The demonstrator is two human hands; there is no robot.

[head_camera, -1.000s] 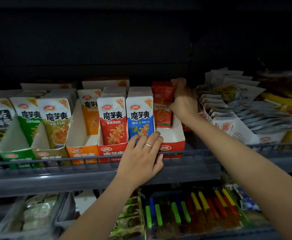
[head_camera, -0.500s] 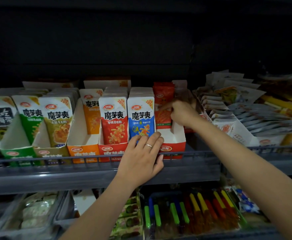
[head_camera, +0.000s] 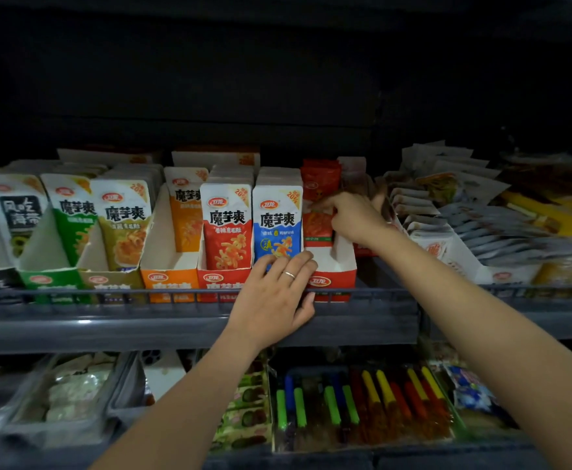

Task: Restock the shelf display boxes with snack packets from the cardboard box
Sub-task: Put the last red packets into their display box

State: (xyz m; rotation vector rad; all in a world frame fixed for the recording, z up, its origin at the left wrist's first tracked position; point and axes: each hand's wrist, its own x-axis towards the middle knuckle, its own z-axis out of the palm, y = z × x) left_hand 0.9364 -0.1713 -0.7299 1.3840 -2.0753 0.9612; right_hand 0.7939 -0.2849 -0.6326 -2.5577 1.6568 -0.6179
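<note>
Packets point(head_camera: 226, 225) glossy plastic film; display boxes point(head_camera: 340, 266) matt cardboard; shelf rail point(head_camera: 108, 291) dark metal wire.

Left hand point(head_camera: 272, 296) hides blue packet point(head_camera: 277, 218) base; far-right packets point(head_camera: 515, 232) blurred, possibly silver.

Lays left hand point(head_camera: 274, 293) flat over the wire shelf rail point(head_camera: 108, 291), fingers straight, tips on the foot of the blue packet point(head_camera: 278, 218), a ring on 1 finger. Reaches right hand point(head_camera: 355, 218) into the red display box point(head_camera: 335, 283), fingertips at the red packet point(head_camera: 318, 184) standing upright at its back; cannot tell whether pinching it.
</note>
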